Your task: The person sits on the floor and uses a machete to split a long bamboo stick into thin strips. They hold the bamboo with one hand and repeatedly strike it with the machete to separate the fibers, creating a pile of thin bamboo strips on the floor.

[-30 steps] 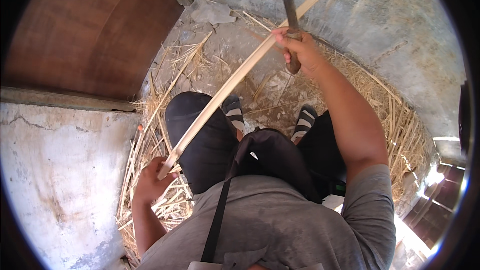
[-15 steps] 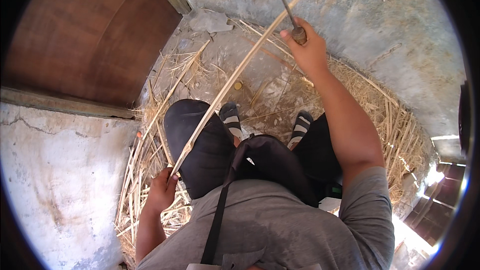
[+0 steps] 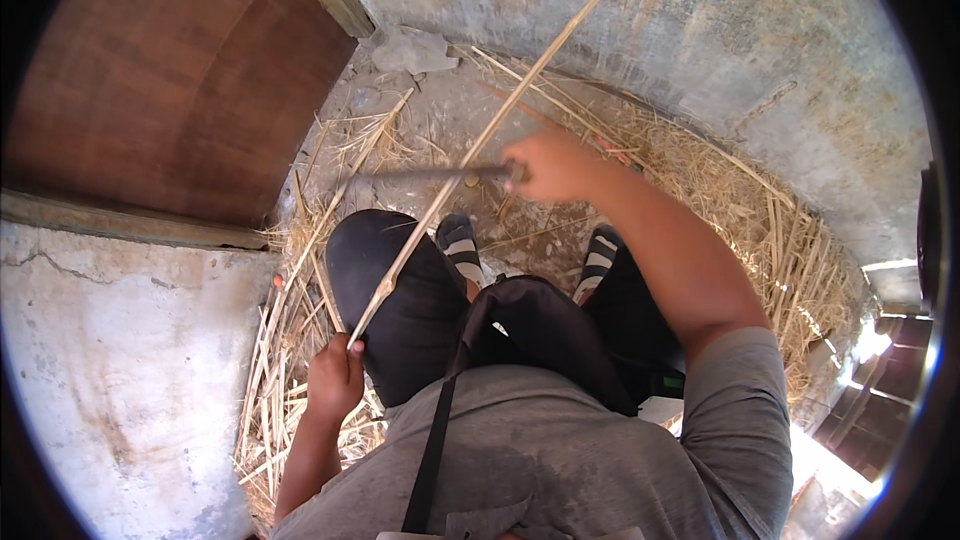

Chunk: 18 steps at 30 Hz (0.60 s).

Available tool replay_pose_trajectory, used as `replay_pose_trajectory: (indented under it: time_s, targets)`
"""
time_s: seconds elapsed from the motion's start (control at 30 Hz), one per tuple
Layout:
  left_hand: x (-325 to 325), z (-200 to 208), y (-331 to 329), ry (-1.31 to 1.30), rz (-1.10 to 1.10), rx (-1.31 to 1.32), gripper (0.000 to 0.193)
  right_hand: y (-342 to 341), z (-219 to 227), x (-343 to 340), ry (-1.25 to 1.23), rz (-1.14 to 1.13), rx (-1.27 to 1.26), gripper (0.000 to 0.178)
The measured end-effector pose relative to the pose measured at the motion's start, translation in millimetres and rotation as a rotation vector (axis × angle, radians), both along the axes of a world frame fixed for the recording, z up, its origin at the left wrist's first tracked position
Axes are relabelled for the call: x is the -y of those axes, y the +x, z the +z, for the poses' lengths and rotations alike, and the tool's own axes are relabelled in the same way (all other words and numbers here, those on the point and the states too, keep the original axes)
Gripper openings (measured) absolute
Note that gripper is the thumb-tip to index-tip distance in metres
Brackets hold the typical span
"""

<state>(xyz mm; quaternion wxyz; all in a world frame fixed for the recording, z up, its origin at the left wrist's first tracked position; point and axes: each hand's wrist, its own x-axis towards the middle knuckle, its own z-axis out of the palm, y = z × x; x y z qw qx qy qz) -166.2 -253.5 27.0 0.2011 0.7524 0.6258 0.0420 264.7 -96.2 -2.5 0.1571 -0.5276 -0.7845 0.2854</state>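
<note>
My left hand [image 3: 335,377] is closed round the lower end of a long, pale bamboo strip [image 3: 505,115]. The strip slants up to the right, past my bent left knee, and has a knot near its lower part. In my closed right hand [image 3: 555,165] is a knife with a wooden handle. Its dark, narrow blade [image 3: 415,177], smeared by motion, points left and crosses the strip in the picture. Whether blade and strip touch, I cannot tell.
Pale strips and shavings [image 3: 740,190] lie heaped along the wall [image 3: 700,30] on the right. More strips [image 3: 270,380] lie by my left side. A brown panel [image 3: 170,80] stands at the upper left. A black bag [image 3: 545,325] hangs at my lap; striped socks [image 3: 460,245] show beyond.
My right hand has come down and to the left, and the knife has swung from pointing up to pointing left across the strip. The strip's far tip has dipped slightly.
</note>
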Motion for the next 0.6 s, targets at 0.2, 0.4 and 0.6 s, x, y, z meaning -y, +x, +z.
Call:
replay_pose_trajectory:
  time_s: [0.2, 0.4, 0.6]
  targets:
    - [0, 9, 12, -0.003, 0.053, -0.088, 0.022, 20, -8, -11, -0.009, -0.129, 0.027, 0.038]
    - [6, -3, 2, 0.078, 0.041, -0.111, 0.021, 12, -13, -1, -0.064, -0.017, 0.033, 0.04]
    - [3, 3, 10, 0.019, 0.092, -0.092, 0.022, 43, -14, -14, -0.115, -0.26, 0.075, 0.039]
